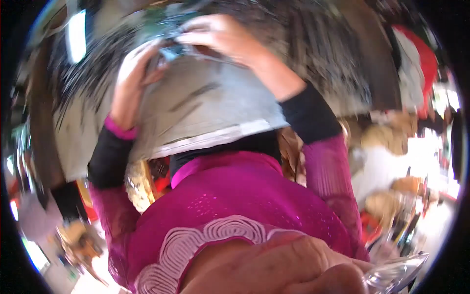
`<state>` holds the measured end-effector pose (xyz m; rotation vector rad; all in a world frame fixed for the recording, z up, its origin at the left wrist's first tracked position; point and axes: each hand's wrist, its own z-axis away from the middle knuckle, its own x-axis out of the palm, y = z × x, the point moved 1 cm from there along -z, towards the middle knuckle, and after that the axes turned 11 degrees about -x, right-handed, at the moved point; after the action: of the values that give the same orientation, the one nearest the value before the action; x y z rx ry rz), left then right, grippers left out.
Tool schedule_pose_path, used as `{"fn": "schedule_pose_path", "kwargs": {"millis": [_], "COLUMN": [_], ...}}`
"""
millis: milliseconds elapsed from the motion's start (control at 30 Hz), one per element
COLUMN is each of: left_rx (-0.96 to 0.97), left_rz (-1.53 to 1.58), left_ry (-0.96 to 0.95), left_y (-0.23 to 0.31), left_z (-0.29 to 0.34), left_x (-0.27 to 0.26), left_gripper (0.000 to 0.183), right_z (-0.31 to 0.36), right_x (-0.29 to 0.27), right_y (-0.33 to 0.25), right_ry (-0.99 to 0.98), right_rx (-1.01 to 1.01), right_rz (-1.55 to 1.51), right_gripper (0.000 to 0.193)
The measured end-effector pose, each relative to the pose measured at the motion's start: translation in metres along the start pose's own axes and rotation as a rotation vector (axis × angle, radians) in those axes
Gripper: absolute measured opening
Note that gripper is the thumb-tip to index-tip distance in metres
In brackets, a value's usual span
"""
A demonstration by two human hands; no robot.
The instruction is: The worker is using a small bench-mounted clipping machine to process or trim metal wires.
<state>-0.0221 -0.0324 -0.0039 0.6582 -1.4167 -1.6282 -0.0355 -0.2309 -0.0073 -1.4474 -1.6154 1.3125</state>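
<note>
A: Your left hand (132,73) and right hand (220,36) are both raised at the top of the frame, on the upper edge of a grey sheet (205,105) with a pale band along its lower edge.

B: Grip?

A: Left fingers curl around the sheet's left top corner. Right fingers are bent and pinch something small and dark, a blue-green piece (171,49), where the hands meet. Too blurred to say how tightly either hand has closed, or what the piece is.

B: How does the sheet handle?

A: Judging by the creases and sag, soft and light: cloth or thin plastic, not stiff. It would droop if you held it by one corner, so take it along the top edge with both hands apart. Probably not fragile.

B: Packages, labels?

A: None legible. Cluttered goods at right: a red rounded shape (423,59) up high, tan bundles below it, a clear plastic piece (396,274) at the lower right edge. Magenta embroidered garment (230,201) fills the centre.
</note>
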Motion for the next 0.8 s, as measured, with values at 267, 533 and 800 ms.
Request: {"fn": "schedule_pose_path", "kwargs": {"millis": [267,533,800], "left_rx": [0.099,0.118,0.111], "left_rz": [-0.239,-0.299,-0.317], "left_ry": [0.107,0.060,0.063], "left_y": [0.005,0.006,0.005], "left_z": [0.000,-0.007,-0.016], "left_x": [-0.010,-0.009,-0.010], "left_gripper": [0.031,0.034,0.034], "right_z": [0.006,0.006,0.004], "right_x": [0.009,0.008,0.008], "right_y": [-0.017,-0.017,-0.012], "right_ry": [0.055,0.060,0.059], "right_rx": [0.254,0.260,0.227], "right_rz": [-0.224,-0.252,-0.218], "right_gripper": [0.026,0.024,0.022]}}
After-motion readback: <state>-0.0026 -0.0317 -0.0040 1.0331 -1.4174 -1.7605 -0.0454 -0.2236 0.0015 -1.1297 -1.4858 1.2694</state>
